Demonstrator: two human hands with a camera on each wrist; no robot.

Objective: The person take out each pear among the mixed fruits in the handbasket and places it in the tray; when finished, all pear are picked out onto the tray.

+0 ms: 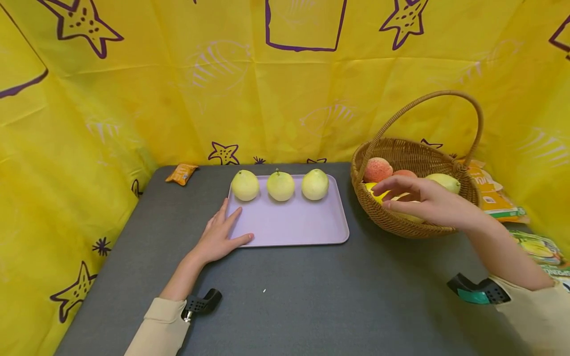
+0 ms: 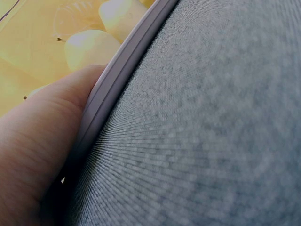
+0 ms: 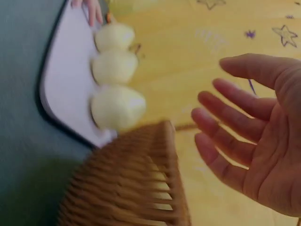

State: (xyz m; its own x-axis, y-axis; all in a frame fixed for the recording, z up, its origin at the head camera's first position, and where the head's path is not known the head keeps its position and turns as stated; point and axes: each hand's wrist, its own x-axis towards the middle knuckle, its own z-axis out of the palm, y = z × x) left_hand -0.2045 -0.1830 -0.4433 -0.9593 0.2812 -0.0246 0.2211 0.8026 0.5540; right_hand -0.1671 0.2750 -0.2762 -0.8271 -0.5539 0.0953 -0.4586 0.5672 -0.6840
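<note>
My left hand (image 1: 215, 239) rests with fingers spread over the left end of a lilac tray (image 1: 294, 225); the thumb lies at its near edge. Three round, pale yellow-green pears (image 1: 280, 187) stand in a row along the tray's far side. Over the wicker basket (image 1: 386, 217) at the right hovers my right hand (image 1: 423, 198), its fingers loosely bent and apart. Nothing is between those fingers in the right wrist view. Inside the basket are a reddish peach (image 1: 377, 169), a second peach (image 1: 405, 173) and a pale yellow-green fruit (image 1: 443, 183); the hand hides part of the contents.
A small orange packet (image 1: 181, 174) lies at the back left of the grey table (image 1: 285, 301). The basket's tall handle (image 1: 450, 93) arches above it. Right of the basket are orange packages (image 1: 490, 190) and a green-edged pack (image 1: 539, 247). A yellow patterned cloth (image 1: 285, 109) hangs behind.
</note>
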